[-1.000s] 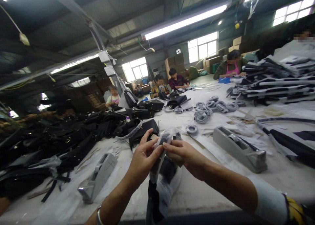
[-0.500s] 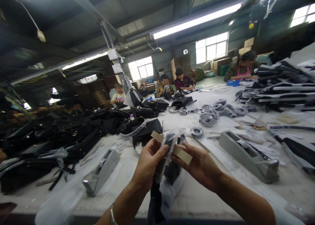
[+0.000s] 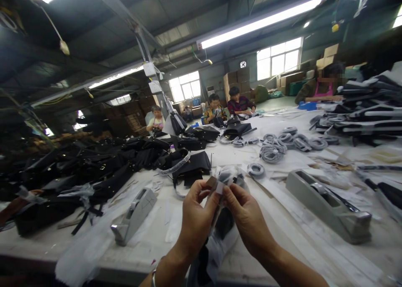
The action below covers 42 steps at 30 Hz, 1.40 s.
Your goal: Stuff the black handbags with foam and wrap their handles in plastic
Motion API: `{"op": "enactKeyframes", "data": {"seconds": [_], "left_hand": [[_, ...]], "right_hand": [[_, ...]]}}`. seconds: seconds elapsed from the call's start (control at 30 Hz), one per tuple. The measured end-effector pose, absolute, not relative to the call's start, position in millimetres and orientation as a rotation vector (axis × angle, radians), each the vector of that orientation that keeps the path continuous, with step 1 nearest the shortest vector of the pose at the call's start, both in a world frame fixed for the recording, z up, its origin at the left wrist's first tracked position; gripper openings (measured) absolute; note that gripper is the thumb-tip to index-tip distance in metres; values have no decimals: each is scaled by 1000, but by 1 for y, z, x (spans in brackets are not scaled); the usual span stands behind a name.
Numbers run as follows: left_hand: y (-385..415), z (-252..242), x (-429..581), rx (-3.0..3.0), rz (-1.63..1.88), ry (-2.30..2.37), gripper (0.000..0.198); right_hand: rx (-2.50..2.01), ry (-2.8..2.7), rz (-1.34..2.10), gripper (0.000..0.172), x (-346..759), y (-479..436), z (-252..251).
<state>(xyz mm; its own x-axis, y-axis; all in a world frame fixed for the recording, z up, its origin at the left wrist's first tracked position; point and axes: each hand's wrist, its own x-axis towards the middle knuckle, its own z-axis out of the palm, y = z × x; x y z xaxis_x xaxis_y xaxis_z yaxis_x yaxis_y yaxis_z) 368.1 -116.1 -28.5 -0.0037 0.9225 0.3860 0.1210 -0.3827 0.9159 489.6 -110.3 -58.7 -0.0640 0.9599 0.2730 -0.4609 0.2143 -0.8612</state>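
My left hand [image 3: 199, 211] and my right hand [image 3: 248, 213] meet in the middle, fingers closed on a small beige card piece [image 3: 219, 188]. The card looks folded around a strap wrapped in clear plastic; how far round is hidden by my fingers. Below the hands, the black strap-like item [image 3: 225, 222] with pale wrapping runs down toward the table's near edge. A grey tape dispenser [image 3: 133, 218] stands left of my hands, and a larger tape dispenser [image 3: 329, 209] stands to the right. Just beyond my hands lies a black bag [image 3: 196, 163].
Black bags [image 3: 103, 165] are heaped on the left, where another person's hand [image 3: 19, 207] reaches in. Coiled, wrapped cords [image 3: 272, 151] lie beyond my hands. A stack of black and white pieces [image 3: 373, 107] rises at the right. Several people sit across the table.
My right hand has moved in to meet my left. The card, earlier sticking out on both sides of the wrapped strap, is now folded together between my fingers. The view has shifted slightly.
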Motion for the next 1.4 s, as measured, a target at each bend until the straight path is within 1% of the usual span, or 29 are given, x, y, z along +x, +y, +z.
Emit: {"op": "enactKeyframes", "data": {"seconds": [0.17, 0.3, 0.43, 0.6, 0.7, 0.8, 0.97, 1.07, 1.23, 1.3, 1.4], "left_hand": [[-123, -26, 371, 1751, 1518, 1129, 13], [-128, -10, 362, 2019, 1376, 1138, 13], [-129, 2, 354, 2377, 1293, 1368, 11], [-132, -10, 359, 2998, 1362, 1709, 22], [-136, -21, 368, 3124, 1314, 1911, 28], [-140, -32, 377, 3091, 1259, 2041, 35], [-143, -45, 377, 2978, 1348, 2028, 42], [-143, -38, 365, 2797, 1383, 1788, 44], [-134, -13, 346, 1951, 1220, 1324, 35], [-127, -11, 344, 1701, 1184, 1256, 41], [-118, -17, 346, 1515, 1163, 1294, 54]], "right_hand": [[-687, -1084, 1153, 35, 485, -106, -62], [-679, -1077, 1170, 33, 484, -106, -63], [-669, -1072, 1193, 31, 483, -106, -61], [-635, -1062, 1207, 27, 479, -104, -62], [-628, -1034, 1198, 27, 476, -104, -65], [-613, -1006, 1215, 28, 475, -106, -67], [-572, -1061, 1263, 27, 480, -110, -65], [-546, -1046, 1332, 23, 485, -110, -62], [-484, -1080, 1397, 24, 494, -107, -61], [-508, -1132, 1329, 24, 495, -106, -60], [-642, -1310, 1052, 21, 501, -103, -56]]}}
